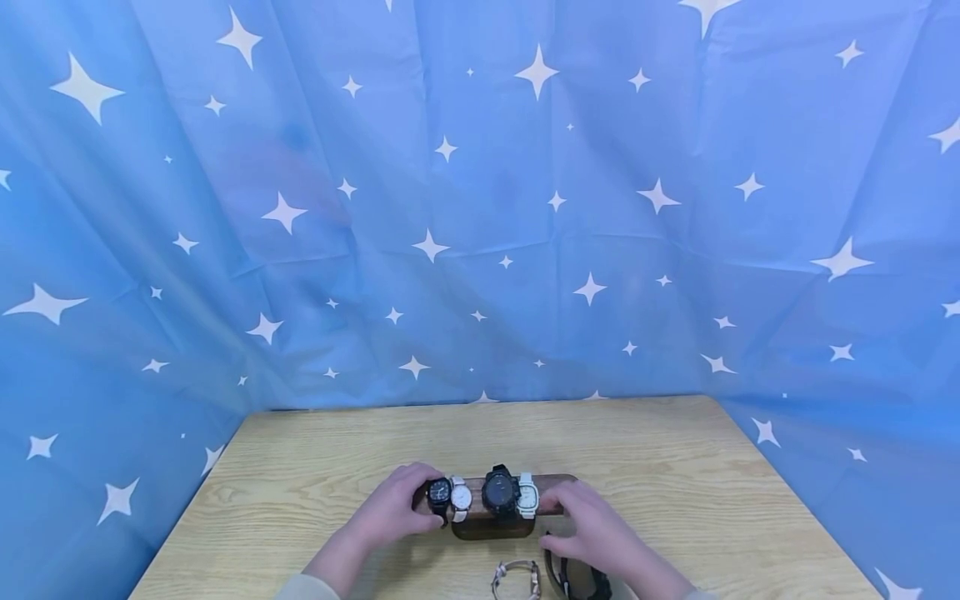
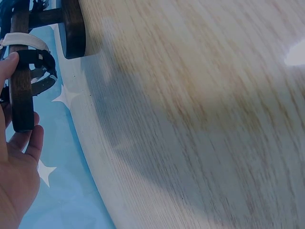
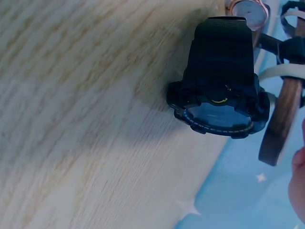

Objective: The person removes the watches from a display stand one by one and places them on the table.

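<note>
A dark wooden watch stand (image 1: 555, 481) with a crossbar carries several watches. My left hand (image 1: 401, 504) is at the bar's left end, thumb and fingers pinching the black square-faced watch (image 1: 438, 492) round the bar. In the left wrist view the thumb tip lies on its black strap (image 2: 29, 56), other fingers curled by the bar end. Beside it sit a white watch (image 1: 461, 497), a large black watch (image 1: 498, 490) and a pale square watch (image 1: 528, 497). My right hand (image 1: 596, 529) hovers at the bar's right end, thumb and fingers spread, holding nothing.
Below the stand lie a thin-banded watch (image 1: 516, 567) and a chunky black watch (image 3: 219, 81), partly under my right hand in the head view. The wooden table (image 1: 315, 450) ends at a blue star-patterned curtain (image 1: 480, 208).
</note>
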{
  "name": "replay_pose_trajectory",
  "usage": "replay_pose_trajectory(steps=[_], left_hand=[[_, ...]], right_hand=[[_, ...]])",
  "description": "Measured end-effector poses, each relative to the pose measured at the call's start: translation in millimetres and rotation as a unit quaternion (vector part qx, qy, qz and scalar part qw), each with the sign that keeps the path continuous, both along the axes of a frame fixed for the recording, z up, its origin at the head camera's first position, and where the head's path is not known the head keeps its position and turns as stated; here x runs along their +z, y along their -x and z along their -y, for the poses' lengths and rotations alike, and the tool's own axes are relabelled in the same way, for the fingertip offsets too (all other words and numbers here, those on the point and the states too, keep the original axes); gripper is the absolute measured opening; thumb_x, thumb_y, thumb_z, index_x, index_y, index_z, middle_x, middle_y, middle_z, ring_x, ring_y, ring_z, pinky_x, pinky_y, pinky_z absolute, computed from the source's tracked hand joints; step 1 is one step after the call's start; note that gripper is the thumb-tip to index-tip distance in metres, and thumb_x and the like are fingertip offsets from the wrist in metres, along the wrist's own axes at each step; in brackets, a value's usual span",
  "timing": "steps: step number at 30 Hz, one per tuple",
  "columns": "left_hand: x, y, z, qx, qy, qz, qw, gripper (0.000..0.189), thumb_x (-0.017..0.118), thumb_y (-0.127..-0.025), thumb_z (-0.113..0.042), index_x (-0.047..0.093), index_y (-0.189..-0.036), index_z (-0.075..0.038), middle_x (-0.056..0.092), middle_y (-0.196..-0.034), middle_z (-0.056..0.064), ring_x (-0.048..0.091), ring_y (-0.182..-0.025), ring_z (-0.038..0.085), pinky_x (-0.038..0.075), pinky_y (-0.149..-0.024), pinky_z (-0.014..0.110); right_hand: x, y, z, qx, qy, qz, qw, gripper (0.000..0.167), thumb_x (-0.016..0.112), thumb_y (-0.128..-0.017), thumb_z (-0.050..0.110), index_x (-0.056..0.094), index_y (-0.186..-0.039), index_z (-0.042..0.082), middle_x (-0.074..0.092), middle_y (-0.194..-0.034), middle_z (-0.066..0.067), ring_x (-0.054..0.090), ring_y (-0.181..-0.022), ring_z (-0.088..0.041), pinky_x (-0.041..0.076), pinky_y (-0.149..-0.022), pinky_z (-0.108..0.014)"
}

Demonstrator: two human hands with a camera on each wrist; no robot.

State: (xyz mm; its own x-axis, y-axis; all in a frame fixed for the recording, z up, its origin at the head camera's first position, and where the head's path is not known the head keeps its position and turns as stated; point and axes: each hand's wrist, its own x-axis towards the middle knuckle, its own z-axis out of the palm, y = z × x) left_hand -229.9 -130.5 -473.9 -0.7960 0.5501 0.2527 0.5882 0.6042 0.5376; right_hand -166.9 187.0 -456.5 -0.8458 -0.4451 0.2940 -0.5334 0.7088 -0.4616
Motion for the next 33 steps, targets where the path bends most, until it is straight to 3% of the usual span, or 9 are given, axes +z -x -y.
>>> replay_pose_trajectory(steps=[10,21,33], left_hand=[[-1.2,1.0,0.3,-0.002,0.002,0.002,1.0,0.05,0.079,-0.07,-0.029,0.06,-0.115,-0.018,0.059,-0.112,-0.008,0.053,-0.105,0.016,0.045,-0.092,0.04],[0.4,-0.7,-0.5,0.0,0.004,0.0,1.0,0.049,0.079,-0.071,-0.029,0.06,-0.115,-0.017,0.059,-0.112,-0.007,0.053,-0.105,0.016,0.045,-0.093,0.04],[-0.1,-0.2,-0.4,0.0,0.004,-0.011,0.9999,0.05,0.079,-0.07,-0.029,0.06,-0.114,-0.016,0.059,-0.112,-0.006,0.053,-0.105,0.017,0.045,-0.093,0.04]], right_hand=[[0.8,7.3,2.7,-0.021,0.023,0.005,0.9995,0.039,0.079,-0.072,0.022,0.06,-0.104,0.012,0.055,-0.101,0.006,0.05,-0.091,-0.011,0.049,-0.077,-0.029],[2.7,16.1,6.3,-0.002,0.046,0.061,0.9971,0.045,0.076,-0.077,0.02,0.058,-0.115,0.005,0.053,-0.099,0.004,0.05,-0.087,-0.014,0.05,-0.073,-0.03],[0.6,20.3,10.4,-0.013,0.031,0.072,0.9968,0.054,0.075,-0.078,0.021,0.055,-0.125,0.003,0.052,-0.101,0.005,0.051,-0.088,-0.013,0.049,-0.074,-0.029]])
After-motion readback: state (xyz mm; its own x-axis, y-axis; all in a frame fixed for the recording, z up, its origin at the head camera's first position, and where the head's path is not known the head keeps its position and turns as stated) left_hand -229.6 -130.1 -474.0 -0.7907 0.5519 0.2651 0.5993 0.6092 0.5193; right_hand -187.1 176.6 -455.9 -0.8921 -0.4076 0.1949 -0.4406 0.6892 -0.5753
